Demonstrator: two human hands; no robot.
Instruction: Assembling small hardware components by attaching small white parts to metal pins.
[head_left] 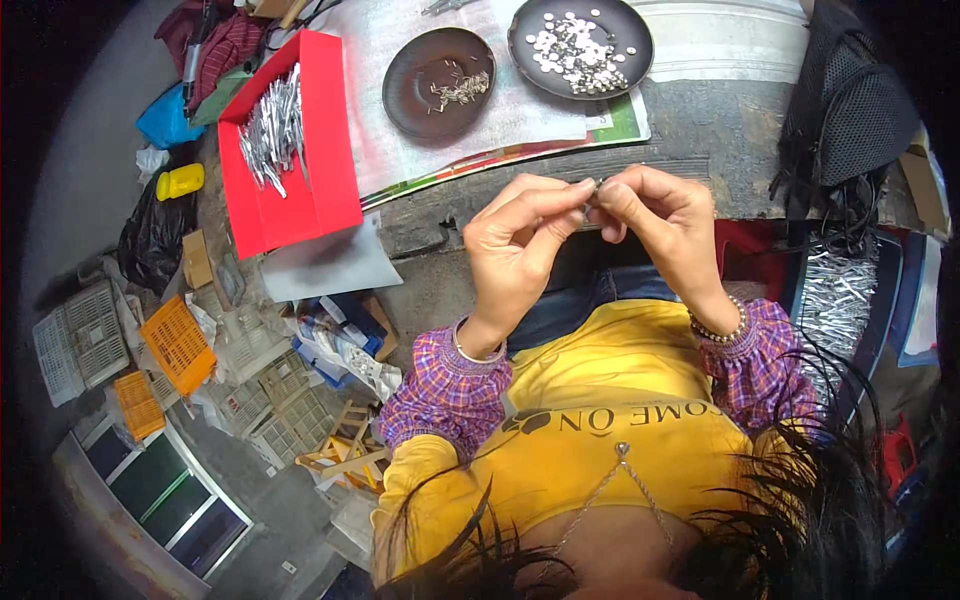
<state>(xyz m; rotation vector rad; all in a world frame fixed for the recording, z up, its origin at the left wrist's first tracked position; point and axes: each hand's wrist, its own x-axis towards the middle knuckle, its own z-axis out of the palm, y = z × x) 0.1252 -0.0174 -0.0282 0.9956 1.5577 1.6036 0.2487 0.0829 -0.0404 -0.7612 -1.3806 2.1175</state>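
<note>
My left hand [527,240] and my right hand [662,225] meet fingertip to fingertip above the table's near edge. Each is closed in a pinch. Something small and dark shows between the fingertips, too little of it to name. Beyond my hands, a dark round dish [412,88] holds a small heap of thin metal pins [462,90]. To its right, a second dark dish [640,50] holds many small round pale discs and dark bits [575,55]. On the left, a red box [335,150] contains a pile of slim silvery metal parts [272,130].
The dishes stand on paper sheets [370,150] over a worn table [740,140]. A black mesh bag [865,110] hangs at the right, above a bin of silvery parts [838,300]. Orange crates [178,345] and a grey crate [82,340] are on the floor at left.
</note>
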